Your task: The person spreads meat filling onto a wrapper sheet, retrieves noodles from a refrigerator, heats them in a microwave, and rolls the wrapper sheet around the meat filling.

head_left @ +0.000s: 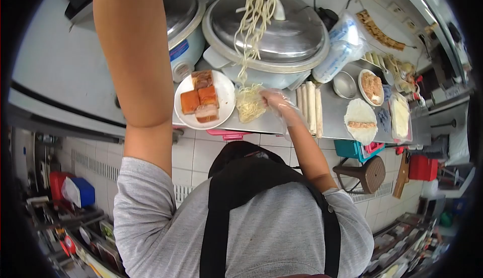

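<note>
Long pale noodles (250, 36) hang from the top edge of the view down to a heap of noodles (250, 106) at the counter's front. My left arm reaches up past the top edge, so its hand is out of sight. In a clear plastic glove, my right hand (275, 100) has its fingers curled at the heap's right side, closed on noodles there; the fingertips are partly hidden. Left of the heap lies a white plate (227, 112) with several blocks of browned meat (207, 97). Right of my hand are several pale rolls (311, 108) side by side.
Two lidded cookers (271, 31) stand behind the noodles. Farther right are a metal bowl (344, 85), a dish of minced filling (372, 87), a flat wrapper (360, 109) with filling on it and a tray (400, 119). A brown stool (370, 173) stands on the floor below.
</note>
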The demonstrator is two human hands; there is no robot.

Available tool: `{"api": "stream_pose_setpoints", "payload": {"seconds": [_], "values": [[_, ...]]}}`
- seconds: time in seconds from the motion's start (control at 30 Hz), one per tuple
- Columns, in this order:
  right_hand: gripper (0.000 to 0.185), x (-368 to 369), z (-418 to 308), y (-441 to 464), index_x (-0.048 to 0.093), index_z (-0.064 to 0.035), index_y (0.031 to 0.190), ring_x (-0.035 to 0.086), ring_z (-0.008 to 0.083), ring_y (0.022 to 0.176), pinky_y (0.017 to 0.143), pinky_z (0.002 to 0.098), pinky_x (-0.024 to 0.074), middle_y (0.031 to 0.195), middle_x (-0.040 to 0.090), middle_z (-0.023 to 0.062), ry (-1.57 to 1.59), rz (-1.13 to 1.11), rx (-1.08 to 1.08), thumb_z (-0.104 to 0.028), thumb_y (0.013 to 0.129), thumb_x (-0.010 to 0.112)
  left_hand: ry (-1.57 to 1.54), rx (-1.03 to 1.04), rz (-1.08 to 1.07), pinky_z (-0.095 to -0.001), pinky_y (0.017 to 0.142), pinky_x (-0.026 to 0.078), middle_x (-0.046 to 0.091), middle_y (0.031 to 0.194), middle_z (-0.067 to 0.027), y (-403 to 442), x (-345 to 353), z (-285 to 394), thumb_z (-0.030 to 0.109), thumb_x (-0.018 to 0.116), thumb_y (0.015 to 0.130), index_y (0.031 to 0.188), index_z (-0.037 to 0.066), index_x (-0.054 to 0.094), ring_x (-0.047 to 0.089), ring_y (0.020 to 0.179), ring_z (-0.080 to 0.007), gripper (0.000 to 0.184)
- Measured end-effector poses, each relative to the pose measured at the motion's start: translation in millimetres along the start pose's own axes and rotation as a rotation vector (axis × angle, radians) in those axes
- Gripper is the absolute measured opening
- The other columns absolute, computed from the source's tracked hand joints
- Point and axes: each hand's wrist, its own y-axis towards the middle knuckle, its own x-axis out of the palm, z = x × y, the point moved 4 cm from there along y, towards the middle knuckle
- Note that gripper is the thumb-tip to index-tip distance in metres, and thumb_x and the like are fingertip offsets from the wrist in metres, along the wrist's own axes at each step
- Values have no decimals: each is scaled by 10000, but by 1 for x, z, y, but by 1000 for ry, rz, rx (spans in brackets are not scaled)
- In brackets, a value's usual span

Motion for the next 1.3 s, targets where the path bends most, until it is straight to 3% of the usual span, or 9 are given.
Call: {"api": "stream_pose_setpoints", "payload": {"seconds": [0.07, 0.1, 0.17, 0.23, 0.3, 0.4, 0.5, 0.97, 1.3], "values": [[334, -3, -7, -17, 647, -28, 831, 536, 147, 662, 612, 305, 438, 687, 584, 26, 130, -98, -29, -348, 865, 555, -528, -361, -550, -154, 538, 411, 643, 667, -47, 7, 1, 9, 100, 594, 760, 863, -30, 699, 562, 580, -40, 196], [331, -5, -18, -36, 648, -35, 845, 535, 145, 676, 618, 305, 438, 703, 584, 27, 145, -78, -42, -347, 875, 542, -234, -330, -246, -170, 528, 414, 640, 660, -38, 1, 20, 12, 116, 586, 772, 866, 12, 712, 556, 549, -55, 189], [373, -1, 8, -26, 634, -66, 1053, 564, 168, 760, 706, 336, 476, 882, 634, 64, 24, -156, 12, -378, 904, 493, -229, -203, -346, -202, 749, 472, 692, 867, -69, -3, 47, -34, 37, 599, 784, 1003, -16, 678, 631, 827, -88, 239], [390, -6, 31, -30, 571, -92, 1237, 617, 225, 922, 869, 374, 464, 1060, 651, 97, -90, -114, -45, -291, 918, 468, -573, -112, -360, -207, 757, 455, 665, 898, -59, -15, 75, 10, 10, 556, 788, 1009, -44, 658, 589, 832, -81, 249], [433, -13, 67, -35, 523, -47, 1261, 615, 280, 965, 866, 358, 472, 1086, 631, 156, -821, 94, -701, -221, 864, 529, -694, -136, -409, -220, 722, 462, 671, 893, -88, -31, 99, 30, -45, 579, 763, 996, -48, 672, 595, 811, -106, 251], [345, -66, 77, -127, 557, -24, 1141, 605, 203, 800, 662, 346, 510, 919, 644, 72, 298, 106, 105, -241, 872, 569, -945, -209, -501, -204, 697, 445, 640, 893, -74, -49, 138, 82, -115, 584, 756, 997, -58, 668, 583, 793, -104, 262], [347, -113, 110, -247, 590, -40, 1072, 579, 139, 750, 623, 307, 502, 866, 634, 35, 588, 329, 88, -320, 868, 577, -1149, -254, -619, -191, 681, 430, 618, 879, -52, -68, 178, 135, -110, 617, 760, 1008, -50, 667, 561, 772, -81, 260], [177, -293, 408, -759, 604, -83, 835, 517, 93, 575, 502, 258, 438, 699, 585, -2, 761, 1553, 102, -254, 822, 650, -1325, -236, -868, -207, 691, 456, 643, 904, -70, -148, 354, 430, -73, 601, 790, 1010, -51, 664, 572, 783, -87, 230], [196, -456, 506, -995, 592, -64, 859, 526, 61, 586, 501, 220, 427, 724, 601, 5, 476, 1781, 135, -246, 840, 662, -1389, -99, -1086, -204, 652, 449, 636, 835, -45, -198, 471, 694, -87, 566, 782, 992, -57, 660, 585, 749, -83, 232]]}}
